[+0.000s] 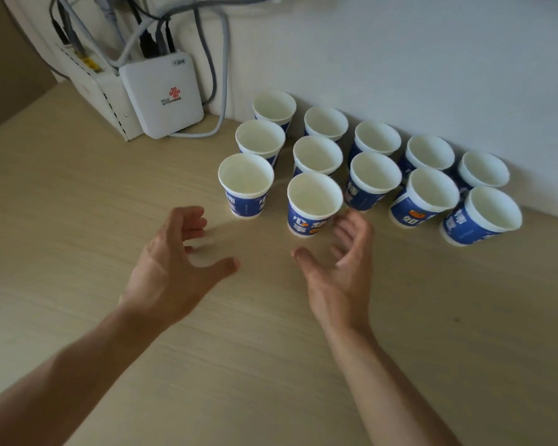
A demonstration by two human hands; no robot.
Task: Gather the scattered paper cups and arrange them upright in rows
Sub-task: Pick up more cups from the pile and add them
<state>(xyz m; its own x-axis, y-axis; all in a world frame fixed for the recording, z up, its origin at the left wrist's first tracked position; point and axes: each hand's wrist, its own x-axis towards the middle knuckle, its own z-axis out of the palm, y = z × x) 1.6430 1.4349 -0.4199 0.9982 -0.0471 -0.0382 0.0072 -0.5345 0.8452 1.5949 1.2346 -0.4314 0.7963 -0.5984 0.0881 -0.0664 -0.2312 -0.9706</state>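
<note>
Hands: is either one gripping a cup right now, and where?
Neither. The left hand and right hand are both open and empty; the right fingertips are beside the nearest cup.

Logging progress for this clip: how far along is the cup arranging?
Nearly done, it seems. Done: twelve paper cups stand upright in rows near the wall; none visible lying loose on the table. In hand: nothing; left hand and right hand hover open and empty. Left: perhaps evening the uneven front row.
</note>
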